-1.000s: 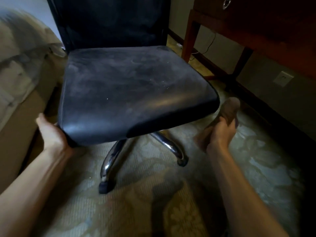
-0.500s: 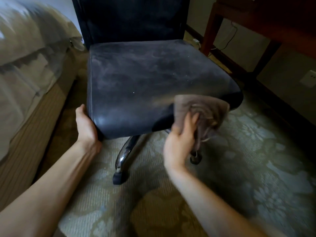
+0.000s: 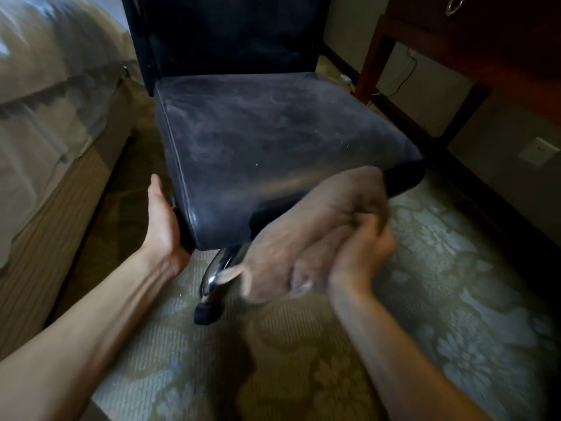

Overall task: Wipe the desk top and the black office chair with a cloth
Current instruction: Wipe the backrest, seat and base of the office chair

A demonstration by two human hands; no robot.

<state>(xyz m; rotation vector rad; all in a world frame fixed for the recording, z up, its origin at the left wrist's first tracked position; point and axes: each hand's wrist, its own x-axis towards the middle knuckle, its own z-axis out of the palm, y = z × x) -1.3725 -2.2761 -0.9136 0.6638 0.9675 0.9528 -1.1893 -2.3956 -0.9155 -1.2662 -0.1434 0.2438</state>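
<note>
The left hand [image 3: 165,220] grips the front left seat corner of the black office chair [image 3: 273,141], the right hand [image 3: 361,247] clutches the cloth [image 3: 303,226] at its front edge, and a hard swipe could swivel it.

1. The chair [image 3: 273,141] stands on the carpet [image 3: 455,284] in the middle, backrest at the far side.
2. The bed [image 3: 45,117] lies to its left; the counter [image 3: 485,41] stands to its right, further back.
3. A wall socket [image 3: 538,151] sits low on the right wall, below the counter.
4. The left grip [image 3: 165,220] holds the seat's near left corner.
5. The right grip [image 3: 361,247], before the near right corner, holds the cloth [image 3: 303,226], which overlaps the seat's front edge and the chair leg [image 3: 218,268] below.
</note>
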